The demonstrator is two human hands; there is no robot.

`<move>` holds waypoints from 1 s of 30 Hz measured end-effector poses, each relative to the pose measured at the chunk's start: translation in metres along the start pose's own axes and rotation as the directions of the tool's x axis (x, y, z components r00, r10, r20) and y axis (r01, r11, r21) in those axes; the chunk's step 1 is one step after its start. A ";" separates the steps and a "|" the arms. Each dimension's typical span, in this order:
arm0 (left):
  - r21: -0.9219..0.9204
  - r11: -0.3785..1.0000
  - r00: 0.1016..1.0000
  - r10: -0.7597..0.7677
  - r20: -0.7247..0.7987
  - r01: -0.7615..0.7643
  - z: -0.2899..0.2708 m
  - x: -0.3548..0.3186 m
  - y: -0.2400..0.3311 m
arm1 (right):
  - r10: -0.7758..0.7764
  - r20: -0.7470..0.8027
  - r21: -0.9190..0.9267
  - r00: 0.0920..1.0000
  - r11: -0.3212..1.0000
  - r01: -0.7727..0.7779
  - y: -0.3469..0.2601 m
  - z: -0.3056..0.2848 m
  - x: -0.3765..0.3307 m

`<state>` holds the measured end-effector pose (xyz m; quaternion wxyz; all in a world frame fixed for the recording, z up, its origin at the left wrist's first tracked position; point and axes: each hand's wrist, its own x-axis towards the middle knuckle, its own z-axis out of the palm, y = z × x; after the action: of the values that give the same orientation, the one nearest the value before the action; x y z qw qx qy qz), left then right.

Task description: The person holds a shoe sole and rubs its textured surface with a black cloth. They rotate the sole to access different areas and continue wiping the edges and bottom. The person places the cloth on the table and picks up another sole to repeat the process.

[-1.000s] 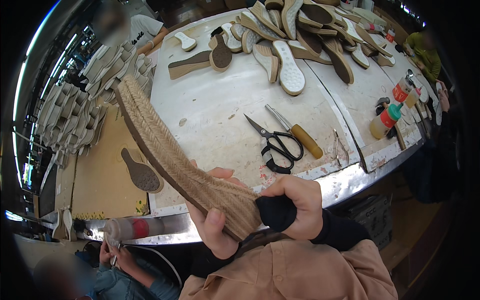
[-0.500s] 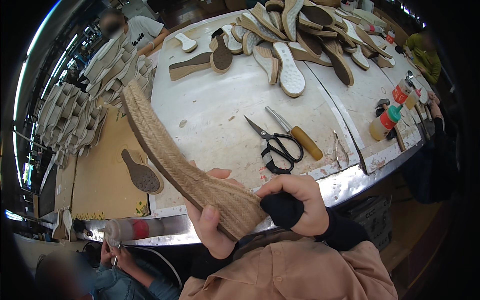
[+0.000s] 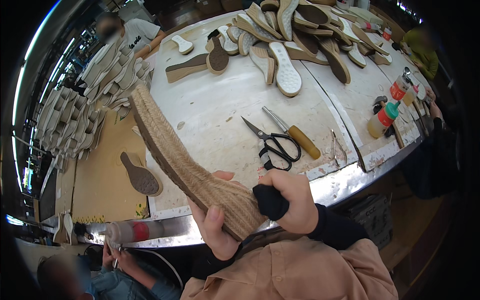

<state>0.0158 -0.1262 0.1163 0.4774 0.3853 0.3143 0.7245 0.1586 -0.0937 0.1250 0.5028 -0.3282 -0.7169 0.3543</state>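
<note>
A white worktable (image 3: 210, 130), scuffed and stained, with a shiny metal front edge, fills the middle of the frame; a flat tan cardboard sheet (image 3: 100, 185) lies at its left. Wedge soles heap into a pile (image 3: 287, 75) at the top centre, smooth brown undersides mixed with dimpled white faces, and more pale ones rise in a tall stack (image 3: 75, 120) at upper left. Slanting from left of centre down to the lower middle is the task's piece, a long wedge sole (image 3: 182, 162) wrapped in braided, straw-coloured rope above a thin brown bottom. The left hand (image 3: 216, 230) grips its thick end from below, thumb laid on the near side, other fingers behind. The right hand (image 3: 299, 202) is curled beside that end, knuckles up, with a black, cloth-like piece (image 3: 270, 201) at the sole's edge — whether the fingers close on anything, I cannot tell. The right hand sits close below the black-handled scissors (image 3: 265, 135), and the sole's raised end hides part of the cardboard. A teal-capped bottle (image 3: 384, 120) stands at right, a tan-handled metal tool (image 3: 303, 141) lies beside the scissors, and slim metal tweezers (image 3: 335, 147) rest nearer the edge.
</note>
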 end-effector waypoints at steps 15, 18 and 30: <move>-0.028 0.999 0.999 0.044 -0.020 -0.045 0.001 0.001 0.000 | -0.104 -0.093 0.023 0.990 0.994 0.107 -0.003 0.004 -0.008; 0.046 0.996 0.994 0.074 -0.081 -0.071 0.003 -0.003 -0.002 | -0.086 -0.086 -0.065 0.993 0.995 0.080 -0.003 0.006 -0.005; -0.061 0.997 0.999 -0.041 0.002 0.041 -0.010 0.003 0.004 | 0.424 0.167 0.354 0.890 0.817 -0.456 -0.021 -0.025 0.002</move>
<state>0.0043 -0.1255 0.1157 0.5041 0.3641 0.2996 0.7236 0.1789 -0.0986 0.1499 0.4322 -0.3654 -0.5579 0.6070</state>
